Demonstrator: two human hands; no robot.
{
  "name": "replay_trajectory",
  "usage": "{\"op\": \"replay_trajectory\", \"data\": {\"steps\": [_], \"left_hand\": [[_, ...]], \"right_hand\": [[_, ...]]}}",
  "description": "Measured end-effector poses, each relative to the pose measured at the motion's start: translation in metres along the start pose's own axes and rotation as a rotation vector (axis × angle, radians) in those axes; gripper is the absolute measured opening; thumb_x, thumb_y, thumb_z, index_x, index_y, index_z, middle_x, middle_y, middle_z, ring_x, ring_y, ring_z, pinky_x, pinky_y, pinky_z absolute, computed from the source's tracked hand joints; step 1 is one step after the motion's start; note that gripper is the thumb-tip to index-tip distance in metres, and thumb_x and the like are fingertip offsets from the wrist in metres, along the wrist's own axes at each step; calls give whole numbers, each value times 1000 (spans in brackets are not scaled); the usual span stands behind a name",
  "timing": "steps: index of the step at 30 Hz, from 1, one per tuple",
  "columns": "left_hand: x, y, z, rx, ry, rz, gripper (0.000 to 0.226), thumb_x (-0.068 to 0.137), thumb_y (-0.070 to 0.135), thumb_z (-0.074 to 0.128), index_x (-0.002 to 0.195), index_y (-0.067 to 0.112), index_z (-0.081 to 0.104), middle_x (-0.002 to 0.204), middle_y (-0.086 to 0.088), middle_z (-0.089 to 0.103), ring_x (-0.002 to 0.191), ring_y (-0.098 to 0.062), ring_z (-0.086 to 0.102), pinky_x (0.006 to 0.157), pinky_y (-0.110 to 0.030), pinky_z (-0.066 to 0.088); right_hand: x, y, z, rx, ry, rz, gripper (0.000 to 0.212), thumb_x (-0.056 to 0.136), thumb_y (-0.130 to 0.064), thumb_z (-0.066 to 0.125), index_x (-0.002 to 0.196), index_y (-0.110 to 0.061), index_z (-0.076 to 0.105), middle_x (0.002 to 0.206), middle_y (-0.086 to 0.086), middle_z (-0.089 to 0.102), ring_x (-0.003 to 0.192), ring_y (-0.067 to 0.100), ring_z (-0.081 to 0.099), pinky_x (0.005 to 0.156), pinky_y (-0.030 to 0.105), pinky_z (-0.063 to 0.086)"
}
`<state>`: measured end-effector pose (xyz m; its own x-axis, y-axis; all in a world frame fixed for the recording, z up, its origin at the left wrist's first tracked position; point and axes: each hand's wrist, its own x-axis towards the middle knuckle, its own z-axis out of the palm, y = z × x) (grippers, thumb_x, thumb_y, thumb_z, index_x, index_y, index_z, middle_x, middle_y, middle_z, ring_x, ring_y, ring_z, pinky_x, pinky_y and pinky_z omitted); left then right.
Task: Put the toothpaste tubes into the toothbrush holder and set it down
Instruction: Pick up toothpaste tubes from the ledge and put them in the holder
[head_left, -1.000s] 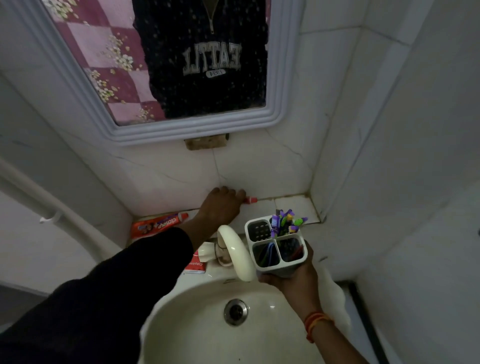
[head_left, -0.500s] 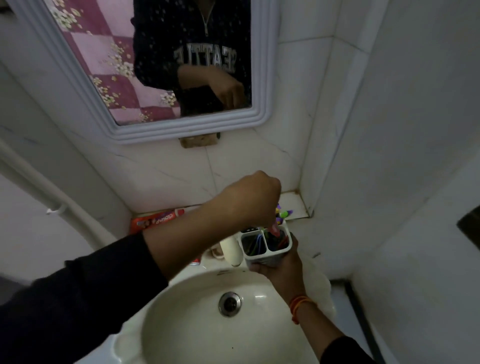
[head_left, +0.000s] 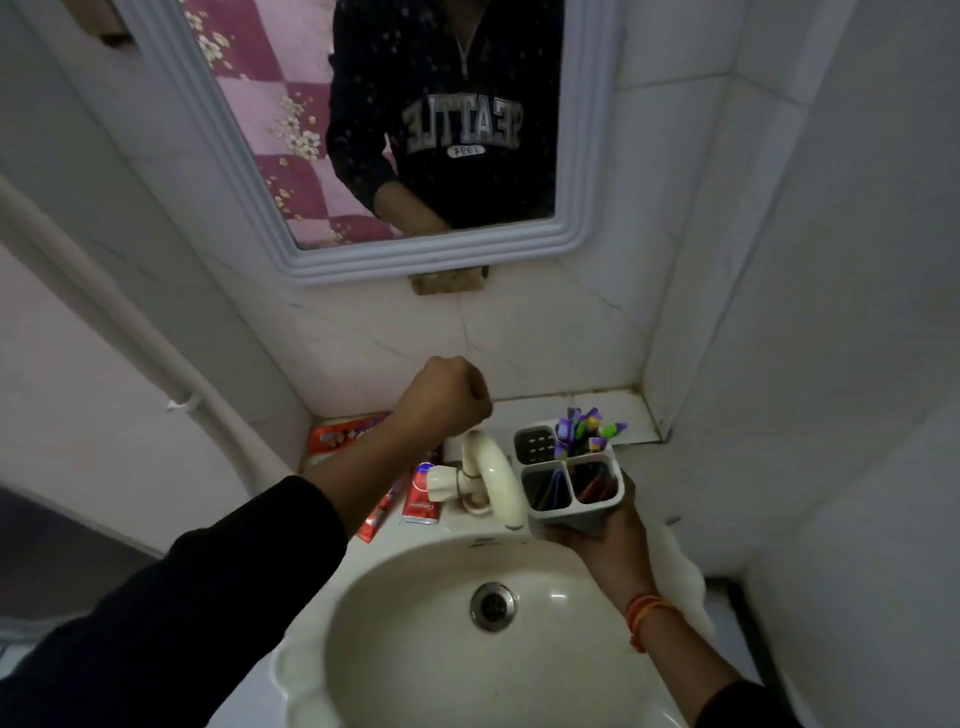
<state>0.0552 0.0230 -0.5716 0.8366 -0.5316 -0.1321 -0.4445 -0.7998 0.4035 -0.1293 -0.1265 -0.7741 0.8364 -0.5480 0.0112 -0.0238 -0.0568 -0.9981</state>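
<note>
Gripping the four-compartment toothbrush holder (head_left: 569, 475) beside the tap (head_left: 488, 483), the right hand (head_left: 602, 540) holds it above the basin (head_left: 415, 649); the left hand (head_left: 447, 397) hovers fisted over red toothpaste tubes (head_left: 421, 501) on the ledge.

The left hand (head_left: 447, 397) is now away from the toothbrush holder (head_left: 569, 475), which it covered 0.5 s ago, and hangs curled at its 10 o'clock, above the tap (head_left: 488, 480). A red item now lies in the holder's near-right compartment, empty of red 1 s ago.
</note>
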Motion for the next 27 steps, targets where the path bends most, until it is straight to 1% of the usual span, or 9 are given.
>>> {"op": "replay_trajectory", "data": {"steps": [2, 4, 9, 12, 17, 19, 21, 24, 27], "left_hand": [[12, -36, 14, 94, -42, -107, 31, 85, 24, 73, 108, 3, 76, 109, -17, 75, 101, -31, 71, 91, -34, 59], [19, -65, 31, 156, -106, -172, 40, 87, 28, 69, 115, -2, 68, 118, -20, 69, 106, -34, 68, 83, -28, 54], [32, -102, 68, 189, -198, -215, 44, 83, 42, 71, 108, 6, 66, 112, -13, 68, 103, -28, 65, 73, -26, 45], [42, -110, 76, 64, -128, -192, 39, 76, 42, 77, 99, 12, 67, 101, -12, 68, 95, -29, 66, 66, -27, 45], [54, -92, 62, -198, -16, -97, 39, 90, 37, 67, 119, 11, 61, 118, -19, 58, 96, -36, 65, 89, -40, 54], [55, -76, 41, -222, -36, 23, 41, 89, 37, 71, 121, 13, 62, 117, -17, 62, 93, -30, 65, 85, -38, 55], [51, -55, 9, -119, -76, 188, 51, 79, 41, 81, 122, 17, 67, 114, -8, 70, 94, -21, 65, 85, -33, 54], [38, -8, -40, 251, -250, 411, 53, 73, 42, 86, 121, 24, 71, 113, 3, 72, 100, -16, 67, 90, -38, 58], [16, 40, -59, 544, -400, 548, 49, 75, 32, 83, 123, 29, 71, 110, 8, 70, 100, -15, 66, 83, -35, 59]], "right_hand": [[0, 0, 3, 64, 0, 32, 82, 72, 8, 91, 135, -32, 55, 124, 1, 72, 107, 6, 73, 82, 36, 66], [1, 1, 6, 98, 0, 43, 91, 65, 19, 90, 132, -32, 56, 121, -6, 73, 103, 4, 74, 74, 33, 67], [3, 7, 5, 300, -9, 124, 85, 73, 26, 75, 117, -46, 69, 121, -6, 76, 106, 25, 76, 64, 47, 67], [1, 11, 4, 340, -12, 173, 85, 69, 20, 82, 123, -44, 66, 129, 1, 72, 107, 26, 76, 66, 48, 67], [-4, 8, 7, 337, 17, 192, 108, 49, -9, 104, 143, -18, 51, 139, 18, 63, 111, 29, 74, 70, 48, 67], [-4, 6, 8, 312, 23, 169, 105, 51, 0, 100, 142, -17, 50, 141, 19, 62, 112, 28, 74, 69, 43, 67], [-6, 3, 8, 319, 15, 167, 100, 51, 0, 97, 138, -23, 52, 141, 15, 62, 118, 34, 70, 71, 45, 67], [-9, -9, 11, 256, 45, 190, 127, 36, -36, 109, 145, -18, 46, 142, 10, 62, 124, 33, 66, 84, 59, 64], [-10, -17, 15, 174, 78, 164, 129, 33, -49, 107, 144, -22, 47, 138, 3, 65, 125, 27, 65, 84, 50, 66]]}}
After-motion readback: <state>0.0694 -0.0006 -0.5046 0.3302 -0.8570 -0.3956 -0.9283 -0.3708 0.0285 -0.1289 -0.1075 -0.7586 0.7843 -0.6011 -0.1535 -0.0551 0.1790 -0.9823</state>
